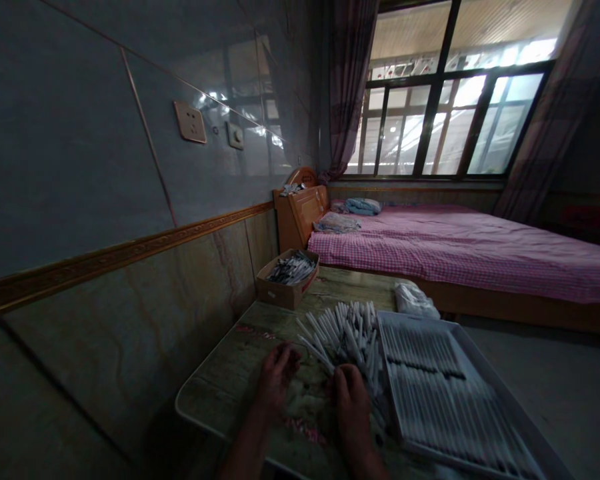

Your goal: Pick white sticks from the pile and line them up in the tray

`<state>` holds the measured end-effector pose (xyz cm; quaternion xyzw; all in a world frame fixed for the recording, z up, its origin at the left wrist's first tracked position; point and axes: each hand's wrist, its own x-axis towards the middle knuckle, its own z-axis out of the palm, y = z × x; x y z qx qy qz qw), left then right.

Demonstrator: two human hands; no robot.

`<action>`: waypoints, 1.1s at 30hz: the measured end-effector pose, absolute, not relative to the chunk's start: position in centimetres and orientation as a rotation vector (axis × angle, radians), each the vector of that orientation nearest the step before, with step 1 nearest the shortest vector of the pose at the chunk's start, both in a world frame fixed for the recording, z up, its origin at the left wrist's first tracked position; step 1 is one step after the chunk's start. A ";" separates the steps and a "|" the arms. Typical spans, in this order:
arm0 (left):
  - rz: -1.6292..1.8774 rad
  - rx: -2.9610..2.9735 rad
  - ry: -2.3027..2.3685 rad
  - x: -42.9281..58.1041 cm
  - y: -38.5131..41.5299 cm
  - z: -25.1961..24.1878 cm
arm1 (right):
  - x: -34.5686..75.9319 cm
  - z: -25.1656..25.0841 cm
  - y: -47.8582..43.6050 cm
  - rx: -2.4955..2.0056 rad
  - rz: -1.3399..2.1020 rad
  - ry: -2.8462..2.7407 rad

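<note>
The left hand (277, 377) was curled above the table (230, 393), holding nothing I could see. The right hand (353, 403) touched a pile of white sticks (343, 337), but I could not tell if it held any.

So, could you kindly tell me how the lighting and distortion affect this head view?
In the head view, the window is overexposed, glare streaks the glazed wall tiles, the left hand and right hand sit dim in shadow, and the wide lens bends the room's straight lines.

1 head-worn camera looks down on the white sticks (343, 340).
</note>
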<state>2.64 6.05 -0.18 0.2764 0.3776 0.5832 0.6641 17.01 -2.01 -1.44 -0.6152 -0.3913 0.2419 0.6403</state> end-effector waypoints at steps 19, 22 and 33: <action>1.312 0.697 0.757 0.3 5.8 -0.3 | 17.1 -2.0 -2.3 -1.378 0.617 -1.054; 1.323 0.686 0.765 0.3 5.6 0.1 | 17.2 -2.2 -2.2 -1.377 0.628 -1.076; 1.364 0.644 0.798 0.5 5.5 0.6 | 17.1 -2.1 -2.3 -1.393 0.610 -1.110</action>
